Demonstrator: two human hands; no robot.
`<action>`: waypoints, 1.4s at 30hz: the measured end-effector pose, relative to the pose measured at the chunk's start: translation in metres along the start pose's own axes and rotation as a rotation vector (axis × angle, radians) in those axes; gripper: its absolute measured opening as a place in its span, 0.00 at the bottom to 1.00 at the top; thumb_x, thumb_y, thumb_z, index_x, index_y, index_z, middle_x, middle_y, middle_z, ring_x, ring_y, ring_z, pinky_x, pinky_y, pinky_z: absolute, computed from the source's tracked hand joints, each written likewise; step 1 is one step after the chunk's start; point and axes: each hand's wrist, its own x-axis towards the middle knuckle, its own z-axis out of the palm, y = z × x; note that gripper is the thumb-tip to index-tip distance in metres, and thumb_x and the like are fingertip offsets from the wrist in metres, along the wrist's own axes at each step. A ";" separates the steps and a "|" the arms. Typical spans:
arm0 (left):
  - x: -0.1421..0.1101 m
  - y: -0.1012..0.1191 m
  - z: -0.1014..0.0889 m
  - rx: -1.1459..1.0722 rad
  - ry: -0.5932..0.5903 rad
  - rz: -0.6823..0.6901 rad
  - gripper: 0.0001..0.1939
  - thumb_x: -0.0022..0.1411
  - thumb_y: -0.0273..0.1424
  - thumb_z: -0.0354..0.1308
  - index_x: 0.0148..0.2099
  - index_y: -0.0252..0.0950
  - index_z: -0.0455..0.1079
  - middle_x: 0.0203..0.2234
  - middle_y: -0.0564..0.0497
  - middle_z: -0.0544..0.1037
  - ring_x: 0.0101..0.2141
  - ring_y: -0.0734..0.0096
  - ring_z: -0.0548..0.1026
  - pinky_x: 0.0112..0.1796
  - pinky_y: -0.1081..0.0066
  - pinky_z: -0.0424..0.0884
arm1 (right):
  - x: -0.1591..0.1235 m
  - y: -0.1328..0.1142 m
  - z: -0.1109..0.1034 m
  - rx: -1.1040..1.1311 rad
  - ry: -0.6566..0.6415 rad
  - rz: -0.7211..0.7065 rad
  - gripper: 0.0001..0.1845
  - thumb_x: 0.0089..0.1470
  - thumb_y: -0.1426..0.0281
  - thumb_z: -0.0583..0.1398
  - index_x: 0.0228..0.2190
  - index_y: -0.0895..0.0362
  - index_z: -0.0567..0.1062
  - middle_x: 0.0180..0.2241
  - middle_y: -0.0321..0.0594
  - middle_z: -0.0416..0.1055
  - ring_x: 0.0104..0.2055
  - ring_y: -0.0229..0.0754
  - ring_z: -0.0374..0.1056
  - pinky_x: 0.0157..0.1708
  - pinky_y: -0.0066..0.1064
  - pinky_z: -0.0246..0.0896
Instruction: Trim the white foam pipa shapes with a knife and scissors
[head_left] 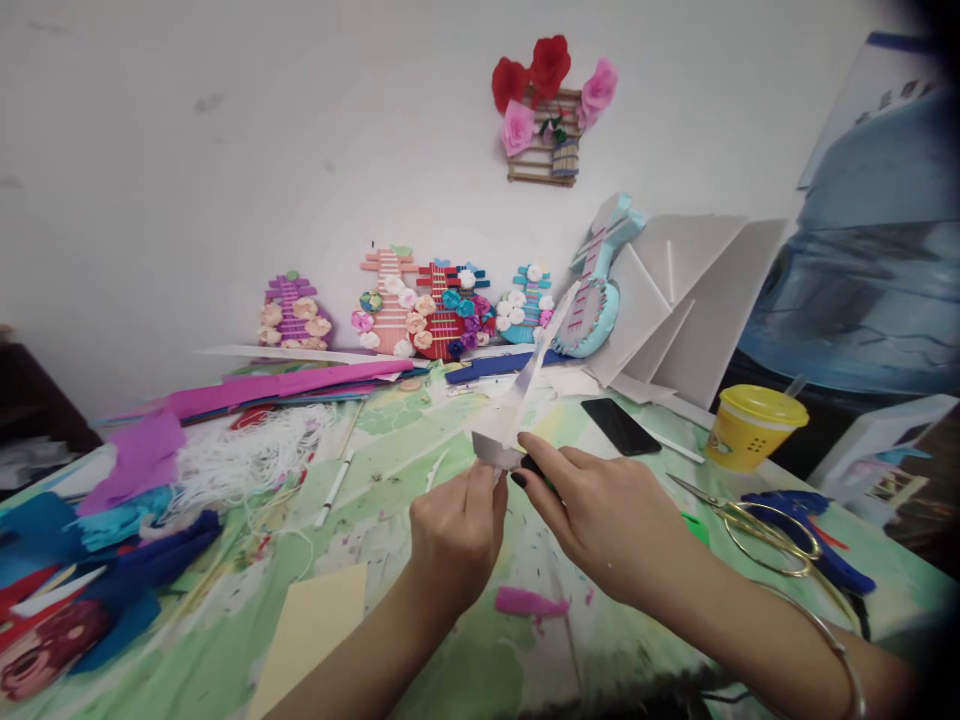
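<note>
My left hand [457, 535] is closed around the lower end of a long white strip [525, 390], which looks like card or foam board and points up and away from me. In my right hand [607, 505] is a utility knife, its handle mostly hidden by my fingers. The knife's broad metal blade [489, 450] lies against the strip just above my left fingers. Below my hands, a scrap of pink paper [529, 602] rests on the tablecloth. Gold-handled scissors [765, 530] lie to the right of my right hand.
A black phone [621, 427] and a yellow lidded cup [756, 428] stand to the right. White string [255, 460], a marker [334, 490] and coloured paper [142, 465] lie left. Flower-trimmed paper instruments [390, 310] and white boards [675, 300] lean against the wall.
</note>
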 end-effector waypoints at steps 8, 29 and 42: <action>-0.002 -0.002 0.002 -0.002 0.001 0.028 0.08 0.57 0.23 0.56 0.40 0.25 0.65 0.18 0.49 0.73 0.19 0.73 0.72 0.22 0.74 0.62 | 0.005 -0.003 -0.006 0.063 -0.038 0.002 0.19 0.61 0.58 0.41 0.44 0.51 0.64 0.26 0.36 0.71 0.22 0.38 0.64 0.21 0.30 0.33; 0.000 0.001 0.003 -0.013 -0.009 0.042 0.11 0.55 0.23 0.58 0.42 0.24 0.66 0.23 0.45 0.77 0.21 0.72 0.74 0.23 0.73 0.64 | 0.002 0.002 -0.003 0.033 -0.023 0.040 0.18 0.61 0.57 0.40 0.39 0.51 0.64 0.24 0.36 0.71 0.22 0.40 0.65 0.21 0.30 0.30; -0.001 0.001 0.002 -0.028 -0.015 0.095 0.16 0.54 0.22 0.59 0.45 0.25 0.65 0.26 0.45 0.79 0.21 0.74 0.74 0.26 0.75 0.67 | 0.005 0.008 -0.009 0.061 -0.018 0.043 0.19 0.62 0.59 0.40 0.34 0.54 0.65 0.24 0.38 0.71 0.23 0.38 0.63 0.21 0.31 0.34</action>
